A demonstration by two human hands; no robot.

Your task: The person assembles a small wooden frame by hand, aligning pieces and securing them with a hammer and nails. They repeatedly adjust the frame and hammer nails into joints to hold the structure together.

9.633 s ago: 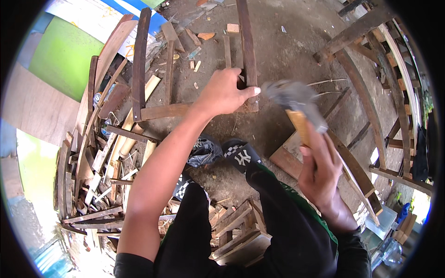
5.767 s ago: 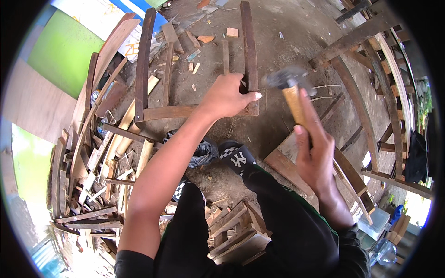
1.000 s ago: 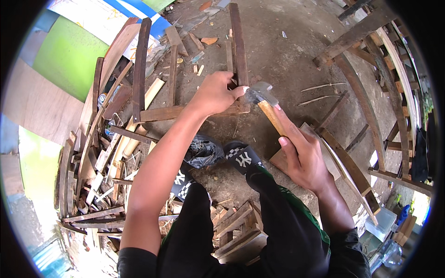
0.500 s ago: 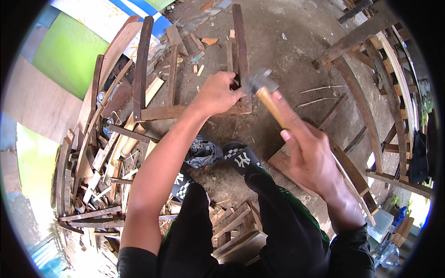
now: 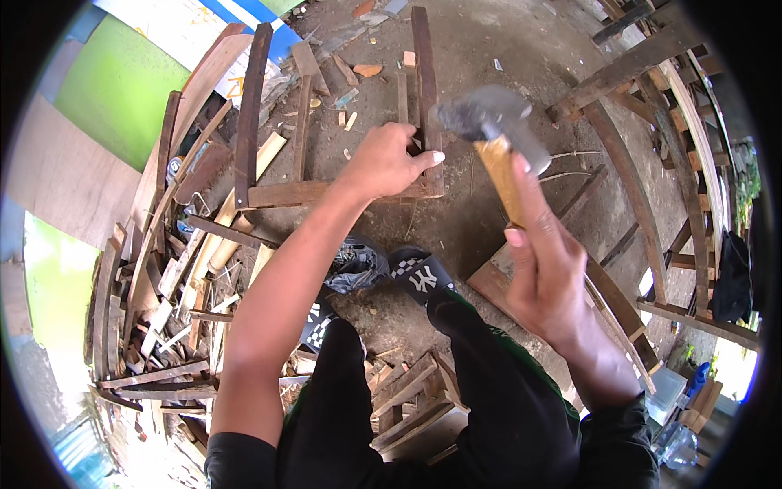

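Note:
My right hand (image 5: pixel 547 277) is closed around the wooden handle of a hammer (image 5: pixel 498 175), index finger stretched along it. Motion blurs the metal head, which hangs just right of a dark wooden frame's right post (image 5: pixel 424 65). Close to the lower end of that post, my left hand (image 5: pixel 389 159) grips the frame, its thumb laid across the wood and its other fingers partly hidden. The frame has a left post (image 5: pixel 253 106) and a bottom rail (image 5: pixel 285 195) joining both posts. Whether a nail stands under my left fingers cannot be seen.
Scrap wood (image 5: pixel 183 285) is heaped at the left, beside green and white panels (image 5: pixel 122 73). Wooden frames (image 5: pixel 627 163) stand at the right. Between my feet and the frame lies a dark plastic bag (image 5: pixel 358 265). A slatted wooden piece (image 5: pixel 415 399) sits between my legs.
The hammer head has moved up and to the right, away from the post and my left thumb. My left hand keeps its place on the frame.

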